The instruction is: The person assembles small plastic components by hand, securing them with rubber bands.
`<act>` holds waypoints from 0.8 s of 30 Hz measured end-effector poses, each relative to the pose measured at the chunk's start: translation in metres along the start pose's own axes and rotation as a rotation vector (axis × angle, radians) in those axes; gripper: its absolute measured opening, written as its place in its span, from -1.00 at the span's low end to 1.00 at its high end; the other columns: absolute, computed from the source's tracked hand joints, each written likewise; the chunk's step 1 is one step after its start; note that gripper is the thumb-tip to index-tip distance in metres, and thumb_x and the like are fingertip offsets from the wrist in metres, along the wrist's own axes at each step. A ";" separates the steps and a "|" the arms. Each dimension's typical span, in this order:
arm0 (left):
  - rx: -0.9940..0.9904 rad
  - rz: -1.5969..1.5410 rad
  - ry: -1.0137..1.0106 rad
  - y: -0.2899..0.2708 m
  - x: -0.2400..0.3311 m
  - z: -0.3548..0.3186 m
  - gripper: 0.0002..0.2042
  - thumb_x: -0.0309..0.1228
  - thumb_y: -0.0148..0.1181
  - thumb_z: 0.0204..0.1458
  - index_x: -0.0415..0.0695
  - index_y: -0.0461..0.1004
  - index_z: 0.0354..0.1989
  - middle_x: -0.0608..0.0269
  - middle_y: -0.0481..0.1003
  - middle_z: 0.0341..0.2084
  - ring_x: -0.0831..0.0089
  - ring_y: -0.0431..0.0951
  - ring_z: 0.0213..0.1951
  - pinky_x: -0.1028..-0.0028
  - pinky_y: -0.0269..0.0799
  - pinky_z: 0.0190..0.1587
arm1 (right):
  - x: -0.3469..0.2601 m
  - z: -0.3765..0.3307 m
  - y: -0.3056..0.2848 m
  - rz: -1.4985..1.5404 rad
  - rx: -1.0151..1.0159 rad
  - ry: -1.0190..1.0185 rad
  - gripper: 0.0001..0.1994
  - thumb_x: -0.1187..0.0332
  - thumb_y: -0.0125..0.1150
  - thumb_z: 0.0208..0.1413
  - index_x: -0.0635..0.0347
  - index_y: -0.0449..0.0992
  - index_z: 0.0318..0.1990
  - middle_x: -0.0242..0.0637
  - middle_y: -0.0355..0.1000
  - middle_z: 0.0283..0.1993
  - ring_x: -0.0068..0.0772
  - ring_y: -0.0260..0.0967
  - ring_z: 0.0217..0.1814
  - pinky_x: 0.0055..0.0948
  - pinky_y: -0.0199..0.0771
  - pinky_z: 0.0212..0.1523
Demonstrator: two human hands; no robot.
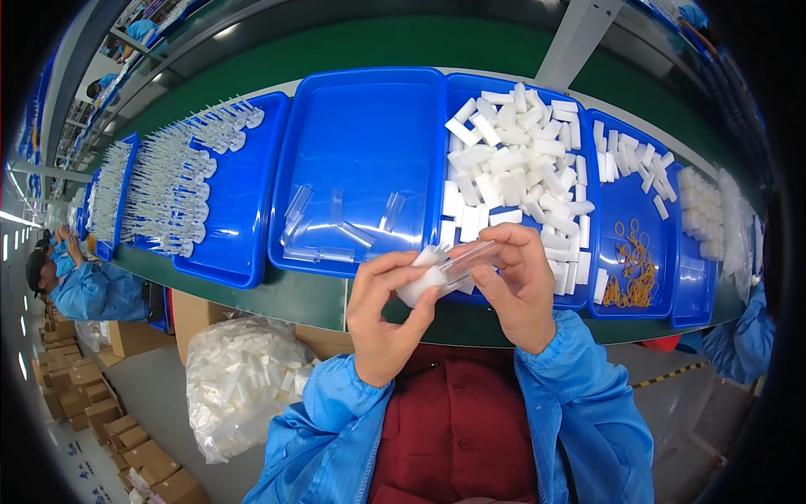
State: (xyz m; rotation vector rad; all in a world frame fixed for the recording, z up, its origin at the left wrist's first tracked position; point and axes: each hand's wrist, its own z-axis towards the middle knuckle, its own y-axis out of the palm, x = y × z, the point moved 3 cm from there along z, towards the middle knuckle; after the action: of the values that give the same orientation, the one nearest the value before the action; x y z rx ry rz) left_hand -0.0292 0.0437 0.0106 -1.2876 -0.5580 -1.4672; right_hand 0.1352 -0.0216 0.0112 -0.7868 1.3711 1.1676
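In front of my chest, my left hand (pixel 388 315) is closed round a soft-looking white piece (pixel 420 287), its fingers and thumb pinching it. My right hand (pixel 522 286) grips a clear plastic tube (pixel 470 259) between thumb and fingers, tilted toward the left hand. The tube's left end meets the white piece; whether the piece reaches inside it, I cannot tell. Just beyond my hands, a blue tray (pixel 361 109) bears several loose clear tubes (pixel 353 233). To its right, another blue tray (pixel 453 88) is heaped with white blocks (pixel 504 160).
Clear stemmed parts (pixel 172 193) fill a blue tray (pixel 243 210) on the left. Rubber bands (pixel 631 273) and white blocks share the right tray (pixel 604 210). Below the bench edge sits a bag of white pieces (pixel 243 370). A person in blue (pixel 96 290) works at far left.
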 end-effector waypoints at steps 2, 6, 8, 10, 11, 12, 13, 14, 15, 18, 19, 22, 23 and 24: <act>0.022 -0.056 -0.057 0.000 -0.002 0.000 -0.73 -0.59 0.39 -0.08 -0.22 0.55 -0.16 0.09 0.47 -0.08 0.32 0.55 -0.10 0.46 0.55 -0.20 | 0.001 -0.002 0.001 0.062 0.011 0.030 -0.64 0.47 0.18 0.24 0.25 0.20 0.11 0.00 0.48 0.03 -0.28 0.48 0.07 -0.37 0.44 0.10; 0.029 -0.123 -0.092 0.003 -0.002 -0.002 -0.76 -0.59 0.37 -0.04 -0.24 0.55 -0.16 0.09 0.46 -0.07 0.34 0.56 -0.11 0.46 0.59 -0.21 | 0.008 -0.004 0.001 0.044 0.025 0.022 -0.66 0.41 0.17 0.25 0.20 0.18 0.08 0.04 0.48 0.02 -0.23 0.52 0.00 -0.34 0.51 0.03; 0.028 -0.139 -0.105 0.003 -0.002 -0.002 -0.76 -0.59 0.36 -0.03 -0.25 0.55 -0.16 0.09 0.46 -0.07 0.35 0.56 -0.11 0.47 0.60 -0.21 | 0.009 -0.005 0.001 -0.007 0.026 -0.037 -0.66 0.40 0.19 0.24 0.19 0.19 0.05 0.05 0.48 0.01 -0.23 0.53 -0.01 -0.35 0.53 0.00; 0.020 -0.135 -0.125 0.002 -0.002 -0.003 -0.77 -0.59 0.36 -0.02 -0.25 0.55 -0.16 0.09 0.45 -0.07 0.35 0.56 -0.10 0.47 0.60 -0.21 | 0.012 -0.005 -0.001 -0.039 0.012 -0.039 -0.66 0.39 0.20 0.24 0.20 0.19 0.04 0.05 0.48 0.01 -0.23 0.53 0.00 -0.35 0.53 0.00; 0.019 -0.134 -0.126 0.002 -0.001 -0.002 -0.77 -0.59 0.36 -0.02 -0.25 0.55 -0.16 0.09 0.45 -0.07 0.35 0.56 -0.10 0.47 0.60 -0.21 | 0.012 -0.005 -0.001 -0.072 -0.001 -0.043 -0.65 0.38 0.21 0.24 0.20 0.19 0.04 0.05 0.48 0.01 -0.23 0.52 0.00 -0.36 0.53 0.00; 0.020 -0.136 -0.129 0.002 0.000 -0.002 -0.77 -0.59 0.36 -0.03 -0.25 0.56 -0.17 0.10 0.46 -0.08 0.36 0.56 -0.11 0.48 0.59 -0.22 | 0.012 -0.005 -0.002 -0.072 0.000 -0.042 -0.65 0.38 0.21 0.24 0.20 0.19 0.04 0.05 0.48 0.01 -0.23 0.52 0.00 -0.36 0.53 0.00; 0.020 -0.137 -0.131 0.002 0.001 -0.001 -0.77 -0.59 0.36 -0.03 -0.25 0.56 -0.17 0.10 0.46 -0.08 0.37 0.56 -0.12 0.49 0.59 -0.22 | 0.012 -0.005 -0.002 -0.047 0.000 -0.021 -0.65 0.37 0.21 0.24 0.20 0.19 0.04 0.05 0.48 0.01 -0.24 0.52 0.01 -0.36 0.53 0.00; 0.020 -0.137 -0.132 0.002 0.000 -0.001 -0.77 -0.59 0.36 -0.03 -0.25 0.56 -0.17 0.10 0.46 -0.08 0.37 0.56 -0.12 0.49 0.59 -0.22 | 0.012 -0.005 -0.002 -0.023 0.001 0.000 -0.65 0.37 0.21 0.24 0.19 0.19 0.04 0.04 0.48 0.01 -0.25 0.51 0.01 -0.37 0.53 0.00; -0.006 -0.109 -0.119 0.002 -0.001 -0.001 -0.77 -0.59 0.36 -0.03 -0.24 0.57 -0.17 0.10 0.47 -0.09 0.36 0.56 -0.13 0.48 0.57 -0.21 | 0.012 -0.005 -0.002 -0.022 0.001 0.000 -0.65 0.37 0.21 0.24 0.19 0.19 0.04 0.04 0.48 0.01 -0.25 0.51 0.01 -0.37 0.53 0.00; -0.051 -0.027 -0.055 0.003 0.001 -0.001 -0.76 -0.60 0.37 -0.05 -0.24 0.57 -0.17 0.09 0.50 -0.11 0.32 0.56 -0.14 0.46 0.54 -0.19 | 0.013 -0.007 0.000 0.049 0.033 0.012 -0.65 0.36 0.22 0.24 0.19 0.20 0.04 0.03 0.49 0.01 -0.27 0.50 0.02 -0.38 0.52 0.01; -0.071 0.027 -0.002 0.003 0.003 -0.001 -0.76 -0.60 0.37 -0.06 -0.23 0.57 -0.17 0.08 0.51 -0.13 0.29 0.56 -0.15 0.44 0.52 -0.18 | 0.013 -0.009 0.000 0.043 0.051 0.006 -0.65 0.36 0.22 0.23 0.19 0.20 0.04 0.03 0.49 0.01 -0.27 0.50 0.02 -0.38 0.52 0.01; -0.081 0.044 0.017 0.003 0.004 0.001 -0.75 -0.61 0.37 -0.08 -0.23 0.57 -0.18 0.05 0.52 -0.13 0.23 0.57 -0.15 0.40 0.51 -0.15 | 0.013 -0.009 -0.001 0.047 0.064 0.012 -0.65 0.35 0.23 0.23 0.18 0.20 0.04 0.02 0.50 0.01 -0.28 0.50 0.02 -0.38 0.51 0.01; -0.082 0.044 0.017 0.004 0.005 -0.001 -0.75 -0.61 0.37 -0.08 -0.23 0.57 -0.18 0.05 0.52 -0.13 0.23 0.57 -0.15 0.40 0.51 -0.15 | 0.013 -0.009 -0.002 0.058 0.059 0.023 -0.64 0.35 0.23 0.23 0.18 0.20 0.04 0.02 0.50 0.01 -0.28 0.50 0.01 -0.38 0.51 0.01; -0.038 -0.006 -0.012 0.005 0.006 -0.002 -0.75 -0.60 0.38 -0.09 -0.22 0.57 -0.18 0.06 0.52 -0.13 0.22 0.57 -0.15 0.40 0.51 -0.15 | 0.012 -0.009 -0.002 0.057 0.060 0.022 -0.64 0.35 0.23 0.23 0.18 0.20 0.04 0.02 0.50 0.01 -0.28 0.50 0.01 -0.38 0.51 0.01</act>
State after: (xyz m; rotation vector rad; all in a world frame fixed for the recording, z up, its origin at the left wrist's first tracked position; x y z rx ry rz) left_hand -0.0249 0.0379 0.0137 -1.3262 -0.5447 -1.4827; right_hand 0.1319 -0.0286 -0.0017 -0.7240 1.4484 1.1600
